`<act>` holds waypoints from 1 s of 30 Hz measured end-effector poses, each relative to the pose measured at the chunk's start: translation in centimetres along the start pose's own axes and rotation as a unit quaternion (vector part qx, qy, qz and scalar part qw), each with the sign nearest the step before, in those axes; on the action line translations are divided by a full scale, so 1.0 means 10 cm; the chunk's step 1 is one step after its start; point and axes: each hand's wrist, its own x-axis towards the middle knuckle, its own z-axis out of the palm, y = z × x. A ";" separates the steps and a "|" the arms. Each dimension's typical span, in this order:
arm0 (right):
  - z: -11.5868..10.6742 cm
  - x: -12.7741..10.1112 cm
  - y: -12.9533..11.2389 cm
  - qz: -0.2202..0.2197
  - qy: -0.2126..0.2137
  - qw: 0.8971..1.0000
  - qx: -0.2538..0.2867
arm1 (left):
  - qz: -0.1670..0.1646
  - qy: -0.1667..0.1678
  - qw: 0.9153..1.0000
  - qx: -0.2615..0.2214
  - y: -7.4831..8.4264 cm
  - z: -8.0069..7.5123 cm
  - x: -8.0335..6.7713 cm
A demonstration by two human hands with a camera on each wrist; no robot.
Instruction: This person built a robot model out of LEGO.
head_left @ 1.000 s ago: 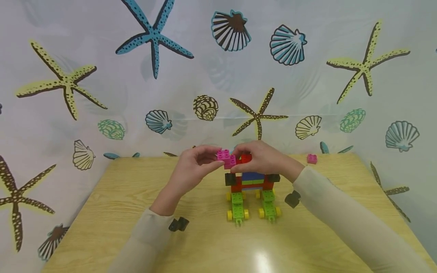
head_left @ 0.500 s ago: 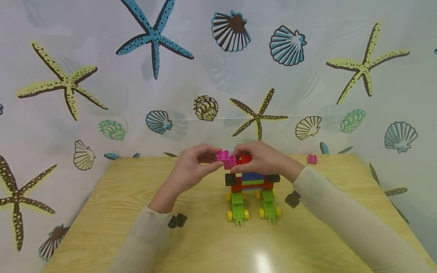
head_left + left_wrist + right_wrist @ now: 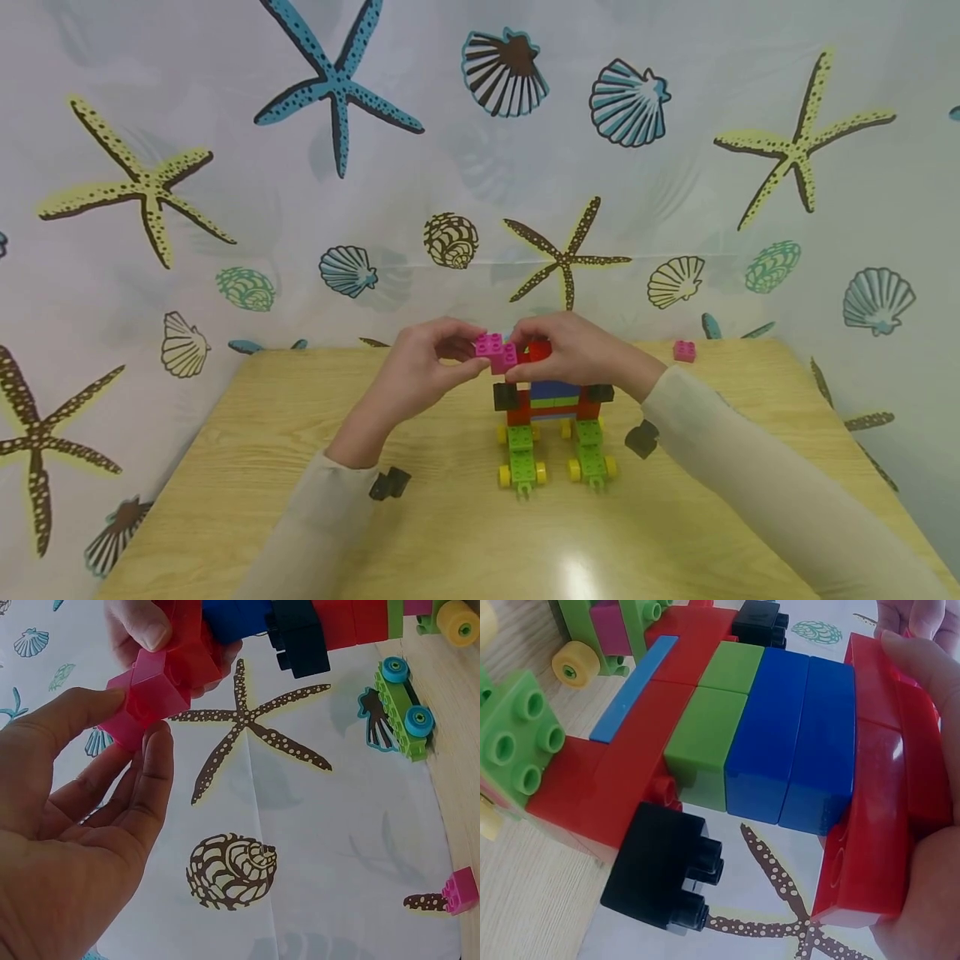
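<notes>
Your left hand (image 3: 420, 371) pinched the pink brick (image 3: 495, 351) between thumb and fingers (image 3: 154, 761), holding it at the top left corner of the model (image 3: 553, 408). Your right hand (image 3: 577, 350) curled its fingers round the red brick (image 3: 877, 802) that crowned the model, steadying it from 3 o'clock. The pink brick touched that red brick, at its 9 o'clock side; whether its studs had seated I could not tell. The model stood on the counter (image 3: 225, 467) on two green wheeled bases (image 3: 521, 454), at about 12 o'clock from you.

To do this well, you needed the pink brick level, its edges square with the red one, and the press straight down, not at a slant. Because the bases rolled, your right hand had to brace the top firmly, or the push could tip or shift the build. A second pink brick (image 3: 684, 351) lay at 2 o'clock near the counter's far edge, well apart
</notes>
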 end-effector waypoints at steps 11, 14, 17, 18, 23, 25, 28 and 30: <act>0.02 0.00 0.00 -0.003 0.001 1.000 0.000 | -0.007 0.005 1.000 -0.013 -0.03 0.03 -0.04; 0.02 0.00 0.01 -0.004 0.003 1.000 0.000 | -0.010 0.011 0.999 -0.029 -0.07 0.07 -0.03; 0.02 0.00 0.02 -0.004 0.005 1.000 0.002 | -0.013 0.006 0.999 -0.047 -0.09 0.12 -0.02; 0.02 0.00 0.02 -0.004 0.005 1.000 0.003 | -0.012 0.003 0.999 -0.051 -0.09 0.13 -0.02; 0.02 0.00 0.02 -0.006 0.003 1.000 0.004 | 0.000 -0.010 0.999 -0.044 -0.09 0.15 -0.01; 0.02 0.00 0.01 -0.006 0.004 1.000 0.003 | 0.007 -0.009 0.999 -0.033 -0.09 0.15 0.00; 0.01 0.00 0.00 -0.001 0.003 1.000 0.002 | 0.015 -0.011 1.000 -0.023 -0.08 0.14 0.00; 0.00 0.00 0.00 0.001 0.001 1.000 0.002 | 0.016 -0.013 1.000 -0.020 -0.08 0.14 0.00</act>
